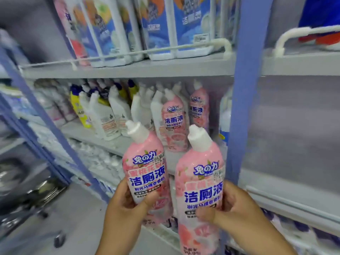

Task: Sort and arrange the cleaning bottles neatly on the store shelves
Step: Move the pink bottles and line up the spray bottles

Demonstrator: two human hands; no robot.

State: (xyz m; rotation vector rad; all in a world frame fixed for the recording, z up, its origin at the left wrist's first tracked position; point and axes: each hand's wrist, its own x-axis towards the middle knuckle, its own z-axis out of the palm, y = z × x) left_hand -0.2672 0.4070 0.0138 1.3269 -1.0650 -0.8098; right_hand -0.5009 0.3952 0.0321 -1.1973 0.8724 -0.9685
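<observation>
Two pink bottles held up before the blue upright post (246, 100), one per hand.
Two more matching pink bottles (174, 124) are stood on the middle shelf (103, 138) left of the post, among white bottles (104, 118). Left bottle (145, 170) is gripped by the left hand (125, 205); right bottle (200, 190) is gripped by the right hand (233, 207), thumbs across the labels.

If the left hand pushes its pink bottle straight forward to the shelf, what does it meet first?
Probably the pink bottle already standing on the middle shelf; the held bottle in the left hand lines up with it, though depth is unclear.
</observation>
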